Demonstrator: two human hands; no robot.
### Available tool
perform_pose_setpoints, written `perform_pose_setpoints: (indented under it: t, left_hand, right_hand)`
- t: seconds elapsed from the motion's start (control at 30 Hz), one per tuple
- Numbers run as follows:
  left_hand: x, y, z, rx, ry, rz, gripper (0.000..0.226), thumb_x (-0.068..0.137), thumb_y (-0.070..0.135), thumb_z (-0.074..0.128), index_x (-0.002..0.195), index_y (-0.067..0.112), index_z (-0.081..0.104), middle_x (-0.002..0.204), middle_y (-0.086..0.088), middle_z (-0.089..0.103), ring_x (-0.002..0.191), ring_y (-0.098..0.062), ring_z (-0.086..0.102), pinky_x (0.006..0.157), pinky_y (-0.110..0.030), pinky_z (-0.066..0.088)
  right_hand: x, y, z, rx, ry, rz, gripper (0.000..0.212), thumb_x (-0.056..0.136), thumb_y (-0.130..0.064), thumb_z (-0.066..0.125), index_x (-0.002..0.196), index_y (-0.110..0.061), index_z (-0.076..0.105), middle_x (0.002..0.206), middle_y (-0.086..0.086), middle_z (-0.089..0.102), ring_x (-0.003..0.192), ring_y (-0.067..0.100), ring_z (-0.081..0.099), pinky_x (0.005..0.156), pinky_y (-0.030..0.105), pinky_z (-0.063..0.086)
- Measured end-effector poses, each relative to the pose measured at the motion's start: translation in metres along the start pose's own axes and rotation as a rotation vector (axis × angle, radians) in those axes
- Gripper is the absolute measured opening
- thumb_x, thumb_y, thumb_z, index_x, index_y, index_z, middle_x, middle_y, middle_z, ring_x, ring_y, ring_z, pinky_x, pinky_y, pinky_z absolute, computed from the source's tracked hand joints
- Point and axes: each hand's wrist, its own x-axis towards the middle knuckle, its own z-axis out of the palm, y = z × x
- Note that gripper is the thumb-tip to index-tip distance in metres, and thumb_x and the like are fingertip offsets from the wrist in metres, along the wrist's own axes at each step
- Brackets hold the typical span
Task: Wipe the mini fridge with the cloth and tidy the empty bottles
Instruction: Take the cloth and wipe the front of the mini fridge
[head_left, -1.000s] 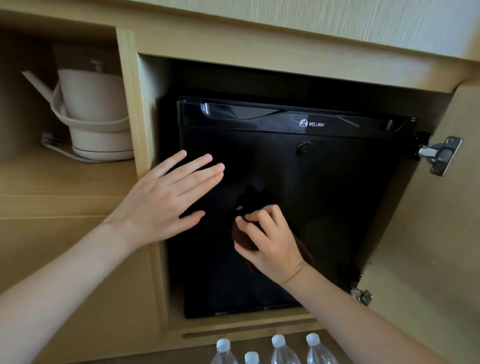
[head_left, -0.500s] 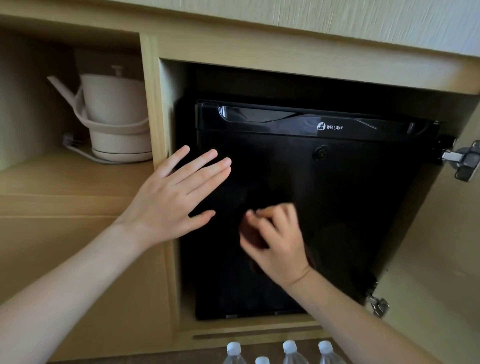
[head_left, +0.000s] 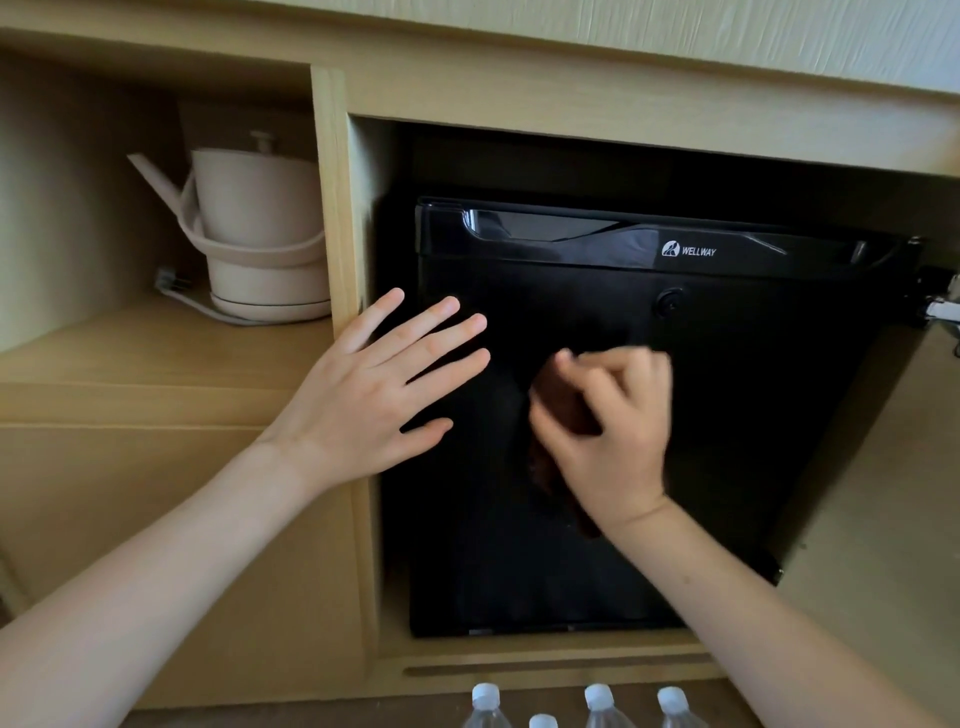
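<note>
Glossy, smooth black plastic mini fridge (head_left: 753, 441), soft dark brown cloth (head_left: 561, 410) in my right hand (head_left: 618, 441), matt pale wood-grain cabinet (head_left: 332, 197) around the fridge, matt cream plastic kettle (head_left: 254, 208) left of it, clear plastic bottles (head_left: 598, 701) below it.

The left forearm (head_left: 156, 571) and the right forearm (head_left: 753, 613) are bare and smooth as far as they show, each ending in a bare hand: the left hand (head_left: 363, 395) with short, rounded fingernails (head_left: 451, 305), the right hand (head_left: 608, 441) blurred at its fingers.
</note>
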Motion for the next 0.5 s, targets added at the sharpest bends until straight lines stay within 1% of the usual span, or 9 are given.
perform_pose_setpoints:
  t: [0.03, 0.1, 0.17, 0.2, 0.3, 0.37, 0.43, 0.5]
  left_hand:
    - [0.0, 0.0, 0.0, 0.0, -0.001, -0.004, 0.064, 0.087, 0.037, 0.071, 0.145, 0.016, 0.052, 0.157, -0.007, 0.039, 0.149, -0.026, 0.03, 0.122, -0.052, 0.018]
    - [0.0, 0.0, -0.001, 0.002, -0.01, -0.008, 0.066, 0.087, 0.037, 0.071, 0.146, 0.015, 0.05, 0.157, -0.007, 0.039, 0.149, -0.026, 0.03, 0.122, -0.052, 0.018]
    - [0.001, 0.0, -0.003, 0.017, -0.015, -0.005, 0.066, 0.089, 0.037, 0.069, 0.147, 0.014, 0.048, 0.158, -0.006, 0.039, 0.149, -0.026, 0.03, 0.122, -0.053, 0.018]
    - [0.002, -0.001, -0.004, 0.032, -0.014, -0.002, 0.066, 0.09, 0.036, 0.067, 0.148, 0.014, 0.047, 0.158, -0.005, 0.039, 0.149, -0.025, 0.03, 0.122, -0.053, 0.017]
    - [0.007, -0.008, -0.011, 0.069, 0.031, -0.052, 0.061, 0.092, 0.031, 0.063, 0.148, 0.014, 0.047, 0.157, -0.004, 0.039, 0.148, -0.025, 0.032, 0.122, -0.053, 0.017]
    - [0.016, -0.016, -0.02, 0.078, 0.06, -0.109, 0.059, 0.092, 0.028, 0.062, 0.148, 0.016, 0.047, 0.158, -0.003, 0.038, 0.149, -0.025, 0.031, 0.123, -0.053, 0.015]
    - [0.027, -0.022, -0.028, 0.085, 0.077, -0.134, 0.056, 0.093, 0.023, 0.059, 0.148, 0.017, 0.048, 0.159, -0.002, 0.036, 0.15, -0.026, 0.027, 0.123, -0.054, 0.014]
    - [0.035, -0.022, -0.033, 0.071, 0.07, -0.134, 0.054, 0.094, 0.019, 0.055, 0.147, 0.016, 0.049, 0.16, -0.002, 0.035, 0.151, -0.025, 0.024, 0.123, -0.054, 0.012]
  right_hand:
    - [-0.015, -0.002, 0.005, 0.005, -0.079, -0.086, 0.021, 0.081, -0.016, 0.08, 0.095, 0.0, 0.075, 0.091, 0.015, 0.062, 0.084, 0.031, 0.051, 0.077, 0.036, 0.044]
    - [-0.037, -0.003, 0.01, 0.018, -0.227, -0.205, 0.022, 0.084, -0.018, 0.077, 0.098, -0.001, 0.075, 0.092, 0.013, 0.065, 0.087, 0.027, 0.052, 0.073, 0.038, 0.048]
    - [-0.035, -0.003, 0.006, 0.054, -0.278, -0.201, 0.021, 0.085, -0.018, 0.078, 0.096, -0.001, 0.074, 0.092, 0.011, 0.065, 0.086, 0.026, 0.054, 0.072, 0.035, 0.049]
    - [-0.027, -0.002, 0.003, 0.077, -0.252, -0.161, 0.02, 0.084, -0.017, 0.079, 0.095, -0.001, 0.074, 0.091, 0.01, 0.064, 0.084, 0.026, 0.055, 0.073, 0.032, 0.048]
    - [0.017, 0.0, -0.008, 0.063, -0.031, 0.01, 0.02, 0.081, -0.014, 0.083, 0.091, 0.0, 0.073, 0.088, 0.009, 0.059, 0.083, 0.025, 0.053, 0.078, 0.023, 0.041]
    - [0.044, 0.0, -0.01, 0.031, 0.08, 0.068, 0.02, 0.08, -0.014, 0.083, 0.092, -0.001, 0.073, 0.089, 0.009, 0.058, 0.085, 0.024, 0.051, 0.08, 0.02, 0.039]
    - [0.057, -0.005, -0.007, 0.032, 0.145, 0.118, 0.021, 0.08, -0.015, 0.083, 0.092, -0.002, 0.073, 0.091, 0.008, 0.057, 0.086, 0.025, 0.05, 0.08, 0.019, 0.038]
    - [0.05, -0.014, 0.0, 0.02, 0.135, 0.127, 0.02, 0.08, -0.015, 0.083, 0.092, -0.002, 0.073, 0.092, 0.008, 0.058, 0.087, 0.023, 0.049, 0.08, 0.017, 0.037]
